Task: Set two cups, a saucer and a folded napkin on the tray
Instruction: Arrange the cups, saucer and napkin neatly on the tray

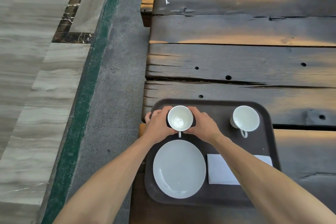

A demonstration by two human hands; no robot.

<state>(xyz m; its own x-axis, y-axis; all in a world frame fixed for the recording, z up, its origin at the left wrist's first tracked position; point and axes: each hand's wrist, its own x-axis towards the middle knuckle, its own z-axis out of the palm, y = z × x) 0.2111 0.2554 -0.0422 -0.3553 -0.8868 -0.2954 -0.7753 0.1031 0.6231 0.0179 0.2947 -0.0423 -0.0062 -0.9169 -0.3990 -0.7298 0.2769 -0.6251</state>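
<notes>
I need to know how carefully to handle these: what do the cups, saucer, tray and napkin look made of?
Cups and saucer: probably glazed white ceramic, smooth with soft highlights. Tray: dark brown and matte, likely plastic, with rounded moulded corners and a raised rim. Napkin: white, flat, folded square; paper or cloth, I cannot tell which.
</notes>
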